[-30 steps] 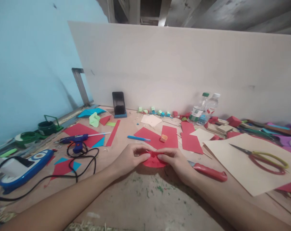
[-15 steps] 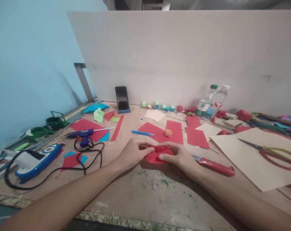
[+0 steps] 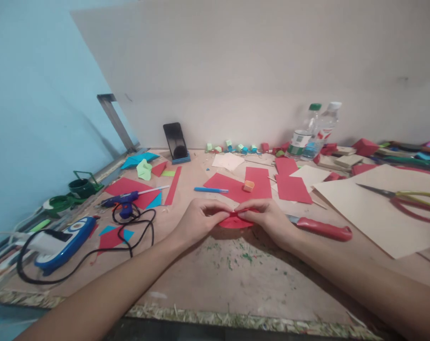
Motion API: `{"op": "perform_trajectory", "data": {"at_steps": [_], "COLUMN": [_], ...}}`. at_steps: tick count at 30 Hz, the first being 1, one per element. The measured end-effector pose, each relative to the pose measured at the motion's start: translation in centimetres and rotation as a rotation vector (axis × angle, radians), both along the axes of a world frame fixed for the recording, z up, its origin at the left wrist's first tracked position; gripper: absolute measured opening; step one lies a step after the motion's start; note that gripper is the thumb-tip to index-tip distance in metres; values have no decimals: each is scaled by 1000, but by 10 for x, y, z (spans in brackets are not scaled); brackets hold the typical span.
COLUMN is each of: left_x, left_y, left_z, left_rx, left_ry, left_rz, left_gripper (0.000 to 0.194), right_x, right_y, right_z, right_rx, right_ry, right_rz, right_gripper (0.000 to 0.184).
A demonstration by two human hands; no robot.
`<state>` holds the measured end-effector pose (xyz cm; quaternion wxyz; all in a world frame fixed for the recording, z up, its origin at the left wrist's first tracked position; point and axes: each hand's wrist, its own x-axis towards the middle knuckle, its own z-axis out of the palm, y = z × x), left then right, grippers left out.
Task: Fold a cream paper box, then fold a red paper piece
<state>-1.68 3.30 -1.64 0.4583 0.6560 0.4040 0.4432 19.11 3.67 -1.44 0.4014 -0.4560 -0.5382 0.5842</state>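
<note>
A piece of red paper [image 3: 235, 221] with a rounded near edge is held just above the table's middle. My left hand [image 3: 203, 219] pinches its left side between thumb and fingers. From the right, my right hand [image 3: 268, 219] grips it the same way, and the fingertips of both hands almost meet at its upper edge. Part of the paper is hidden by the fingers. Just beyond the hands lie a blue pen [image 3: 211, 190], flat red sheets [image 3: 259, 180] and a small orange folded piece [image 3: 249, 185].
A red-handled knife [image 3: 324, 228] lies beside my right wrist. Scissors [image 3: 410, 201] rest on a cream sheet [image 3: 364, 215] at right. To the left are a glue gun [image 3: 124, 200] with its black cord and a blue power strip [image 3: 67, 244]. A phone [image 3: 176, 141] and bottles [image 3: 300, 142] stand behind.
My hands have drawn closer together, and the fingertips now pinch the paper's upper edge. Less of the red paper shows. The camera view has shifted slightly.
</note>
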Motion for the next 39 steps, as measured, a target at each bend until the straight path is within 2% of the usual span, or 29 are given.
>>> {"op": "perform_trajectory", "data": {"at_steps": [4,9,12,16,20,26,33,39], "left_x": [-2,-5,-5,-3,-4,-5,-5,-6], "left_y": [0,2,3,2,2,2,2,5], "left_z": [4,2,-2,-2,2,2,0,1], "left_rx": [30,51,10,-16,-33,-25,-56,-53], "left_ry": [23,62,79,83,60,78,56,54], "left_rz": [-7,62,98,84,-6,21,0,70], "left_gripper": [12,18,26,28,18,13,19,26], "right_x": [1,0,-2,-2,0,-2,-2,-1], "right_y": [1,1,1,0,0,1,-1,-2], "right_z": [-1,5,6,4,1,3,5,6], "right_rx": [-25,-40,-16,-4,-12,-13,-12,-86], "right_ry": [8,-14,-66,-117,-80,-108,-107,-16], "right_rz": [-5,63,40,12,17,34,27,36], "right_gripper": [23,46,38,26,26,26,28,35]}}
